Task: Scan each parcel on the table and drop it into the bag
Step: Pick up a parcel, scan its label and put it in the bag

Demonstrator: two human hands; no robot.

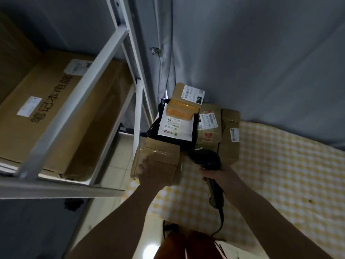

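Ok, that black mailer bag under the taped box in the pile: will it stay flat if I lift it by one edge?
Probably not. The black mailer bag looks like thin, creased plastic, so it would likely sag. Its glossy film may be slippery. The taped box resting on it would probably slide off.

Five parcels showed: four cardboard boxes — one held (pixel 158 157), one taped on top (pixel 183 101), two beside it (pixel 209 133) (pixel 230 135) — and one black mailer bag (pixel 175 128). There was one scanner (pixel 207 159), two hands (pixel 151 172) (pixel 222 176), and one big shelf carton (pixel 50 113).
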